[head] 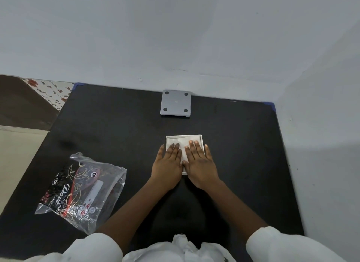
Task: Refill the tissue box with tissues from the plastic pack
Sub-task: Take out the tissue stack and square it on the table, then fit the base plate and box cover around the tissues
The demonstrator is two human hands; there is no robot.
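You are pressing both flat, released hands, left (169,164) and right (199,164), on the tissues (182,144) in the box (201,142), seemingly seating them. Left of the box, the pack (81,191) is lying emptied; beyond it, the lid (175,102) is waiting.

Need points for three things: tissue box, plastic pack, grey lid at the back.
tissue box (183,137), head view, on its far white rim.
plastic pack (85,189), head view, on the printed middle of the bag.
grey lid (175,102), head view, on the centre of its flat face between the four round pads.
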